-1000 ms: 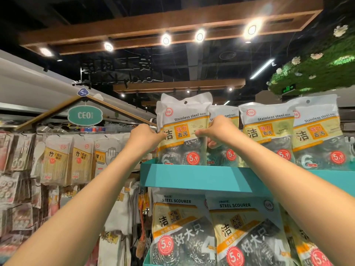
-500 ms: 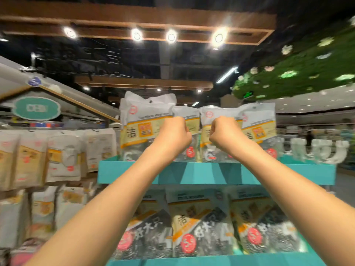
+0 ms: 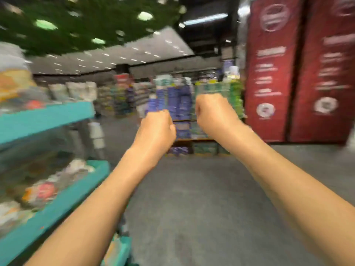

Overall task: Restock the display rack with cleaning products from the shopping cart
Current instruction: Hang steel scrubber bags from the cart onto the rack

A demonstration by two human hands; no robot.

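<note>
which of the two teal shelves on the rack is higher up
The upper teal shelf, nearer the frame's top left; the lower teal shelf runs below it.

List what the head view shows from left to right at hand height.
Teal display rack → left hand → right hand → red banner panels.

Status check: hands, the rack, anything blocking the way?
Left hand and right hand both fisted, holding nothing. Teal display rack at left, stocked with blurred packets. Shopping cart not in view. Aisle floor ahead clear.
</note>
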